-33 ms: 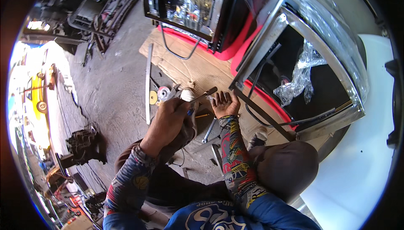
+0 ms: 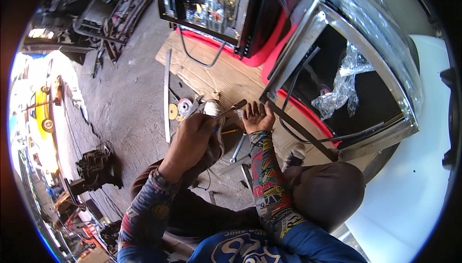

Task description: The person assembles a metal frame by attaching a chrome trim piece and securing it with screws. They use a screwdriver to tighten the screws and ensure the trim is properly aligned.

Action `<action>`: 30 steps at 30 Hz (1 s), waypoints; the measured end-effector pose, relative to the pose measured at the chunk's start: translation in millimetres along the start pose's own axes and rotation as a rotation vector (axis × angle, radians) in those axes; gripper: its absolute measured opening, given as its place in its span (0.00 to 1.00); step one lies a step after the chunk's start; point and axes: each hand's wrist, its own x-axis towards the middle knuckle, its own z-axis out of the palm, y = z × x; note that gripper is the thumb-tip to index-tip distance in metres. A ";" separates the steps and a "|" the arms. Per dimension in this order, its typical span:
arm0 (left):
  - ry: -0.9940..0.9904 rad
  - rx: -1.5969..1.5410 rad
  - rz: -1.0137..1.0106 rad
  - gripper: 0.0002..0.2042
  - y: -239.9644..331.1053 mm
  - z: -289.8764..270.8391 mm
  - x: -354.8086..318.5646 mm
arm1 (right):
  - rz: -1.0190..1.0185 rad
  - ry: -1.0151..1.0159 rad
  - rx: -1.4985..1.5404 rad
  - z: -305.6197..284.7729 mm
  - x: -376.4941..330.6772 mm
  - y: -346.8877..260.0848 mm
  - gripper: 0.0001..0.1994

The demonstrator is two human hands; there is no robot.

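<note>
My left hand [image 2: 189, 140] is closed round a slim metal tool [image 2: 225, 112] that juts out past the thumb and ends in a dark, rounded tip. The tool's exact kind does not show. Just right of that tip, my right hand [image 2: 259, 119] is turned palm up, its fingers bent a little and apart, with nothing visible in it. Close to its fingertips is the corner of a bare metal window-like frame [image 2: 301, 124], propped upright and slanting off to the right. Below the hands a combination wrench [image 2: 238, 148] lies on the ground.
An angle grinder [image 2: 184, 105] and a yellowish disc [image 2: 173, 111] lie by a long flat metal strip [image 2: 167, 94]. Cardboard [image 2: 231, 77] covers the floor under red-edged panels with plastic wrap [image 2: 351, 80]. A white panel [image 2: 404, 176] stands right. A dark metal part [image 2: 97, 165] sits left.
The whole view has shifted slightly, so the surroundings sit a little higher and further left. My hands and the tool hold nearly the same pose.
</note>
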 end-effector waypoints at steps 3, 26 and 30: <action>0.022 0.056 -0.108 0.12 2.0 14.3 10.7 | -0.037 -0.067 0.222 2.5 16.6 -19.2 0.18; -0.216 -0.660 -0.394 0.12 -41.4 97.1 70.0 | -0.100 -0.560 0.502 -2.5 51.9 -0.9 0.36; -0.207 -0.755 -0.445 0.10 -50.2 103.0 71.9 | -0.086 -0.686 0.505 -2.6 58.8 3.6 0.36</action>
